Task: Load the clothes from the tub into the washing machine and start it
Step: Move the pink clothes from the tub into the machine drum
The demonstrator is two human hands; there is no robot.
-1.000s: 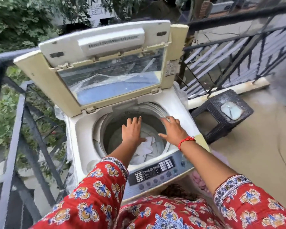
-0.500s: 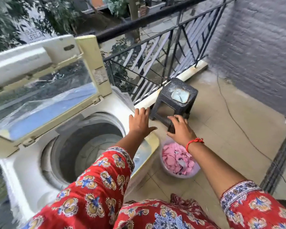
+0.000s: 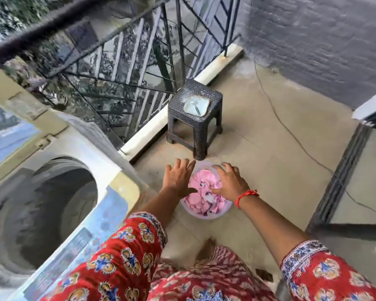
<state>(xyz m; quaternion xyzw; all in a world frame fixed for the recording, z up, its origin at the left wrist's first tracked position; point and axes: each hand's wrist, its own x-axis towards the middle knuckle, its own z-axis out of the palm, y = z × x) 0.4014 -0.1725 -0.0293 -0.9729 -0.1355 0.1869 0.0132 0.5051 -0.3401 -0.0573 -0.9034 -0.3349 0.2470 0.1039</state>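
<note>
Reaching down from red patterned sleeves, a person spreads both hands, the left hand and right hand, fingers wide and gripping nothing, over pink clothes heaped in the tub on the floor, set just beside the open washing machine; a dark stool stands beyond.

You've got the white top-loading washing machine on your left with its drum open, and the round translucent plastic tub sits on the floor just right of its front corner. The pink clothes are piled in that tub. Your left hand and right hand both hover over the pile. Just behind the tub stands the dark woven-pattern plastic stool, with the black metal railing right behind it.
</note>
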